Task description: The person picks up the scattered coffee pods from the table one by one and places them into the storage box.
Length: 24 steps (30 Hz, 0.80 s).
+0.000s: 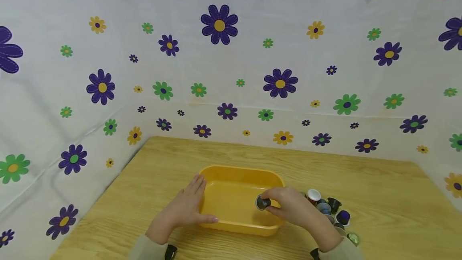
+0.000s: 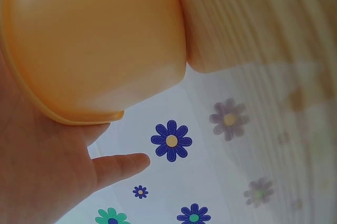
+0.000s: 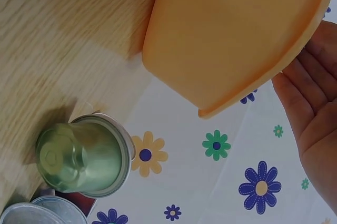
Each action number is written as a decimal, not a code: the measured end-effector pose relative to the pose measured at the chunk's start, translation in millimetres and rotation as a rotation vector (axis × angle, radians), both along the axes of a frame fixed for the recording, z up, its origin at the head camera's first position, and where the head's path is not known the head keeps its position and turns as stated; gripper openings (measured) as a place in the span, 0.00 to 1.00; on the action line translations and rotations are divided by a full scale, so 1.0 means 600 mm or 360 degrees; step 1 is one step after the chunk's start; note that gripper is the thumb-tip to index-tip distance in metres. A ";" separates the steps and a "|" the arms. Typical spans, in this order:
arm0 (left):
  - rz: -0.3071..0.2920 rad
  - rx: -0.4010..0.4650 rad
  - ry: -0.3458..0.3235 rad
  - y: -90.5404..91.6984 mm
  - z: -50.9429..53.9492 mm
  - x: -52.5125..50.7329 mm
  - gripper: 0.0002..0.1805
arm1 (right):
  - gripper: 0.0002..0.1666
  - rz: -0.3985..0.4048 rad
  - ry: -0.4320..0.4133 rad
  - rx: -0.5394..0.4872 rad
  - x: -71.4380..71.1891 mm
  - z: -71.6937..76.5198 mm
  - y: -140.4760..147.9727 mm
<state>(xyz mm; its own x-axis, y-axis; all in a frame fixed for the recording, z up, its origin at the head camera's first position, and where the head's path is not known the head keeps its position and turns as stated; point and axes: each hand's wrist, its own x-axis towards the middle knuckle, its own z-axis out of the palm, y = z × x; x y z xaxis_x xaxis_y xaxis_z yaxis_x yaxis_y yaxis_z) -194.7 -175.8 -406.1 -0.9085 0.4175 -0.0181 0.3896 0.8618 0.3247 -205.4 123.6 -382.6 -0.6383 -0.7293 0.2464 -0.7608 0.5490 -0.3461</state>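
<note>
A yellow tray (image 1: 231,204) stands on the wooden table. My left hand (image 1: 184,208) rests on its left rim, fingers extended and thumb along the near rim; the left wrist view shows this hand (image 2: 47,155) against the tray wall (image 2: 105,39). Over the right part of the tray, my right hand (image 1: 292,208) pinches a dark coffee capsule (image 1: 263,202) between thumb and fingers. In the right wrist view my right hand (image 3: 316,92) is beside the tray's wall (image 3: 231,29), its fingertips hidden, and a green capsule (image 3: 84,155) lies on the table.
Right of the tray lies a group of capsules, among them a white-topped one (image 1: 313,195), a purple one (image 1: 343,217) and a light green one (image 1: 353,238). Dark capsules lie near the left sleeve (image 1: 170,252) and right sleeve. A flower-patterned sheet (image 1: 231,59) hangs behind the table.
</note>
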 end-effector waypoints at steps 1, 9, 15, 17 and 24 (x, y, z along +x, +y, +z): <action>0.0006 0.0003 -0.0004 0.000 0.001 0.000 0.60 | 0.15 -0.0003 0.0000 0.0004 0.000 -0.001 0.000; 0.0016 0.0010 -0.0031 0.000 0.003 0.000 0.60 | 0.15 -0.0037 -0.0042 0.0037 -0.001 -0.001 0.002; 0.0015 0.0011 -0.0019 -0.004 0.000 0.000 0.59 | 0.14 -0.0035 -0.0034 0.0056 -0.002 0.000 0.000; 0.0019 0.0005 -0.0008 -0.004 -0.001 0.000 0.59 | 0.14 -0.0031 -0.0028 0.0060 -0.002 0.000 0.000; 0.0017 0.0009 -0.0017 -0.005 -0.004 0.001 0.60 | 0.13 -0.0018 -0.0017 0.0078 -0.001 -0.004 0.000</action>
<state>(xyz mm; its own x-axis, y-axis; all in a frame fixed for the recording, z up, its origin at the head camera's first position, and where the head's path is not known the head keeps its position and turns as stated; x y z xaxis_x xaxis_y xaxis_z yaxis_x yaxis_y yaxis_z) -194.0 -178.9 -408.3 -0.9126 0.4081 -0.0254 0.3772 0.8641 0.3334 -206.1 123.6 -385.1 -0.6490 -0.7330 0.2036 -0.7508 0.5740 -0.3268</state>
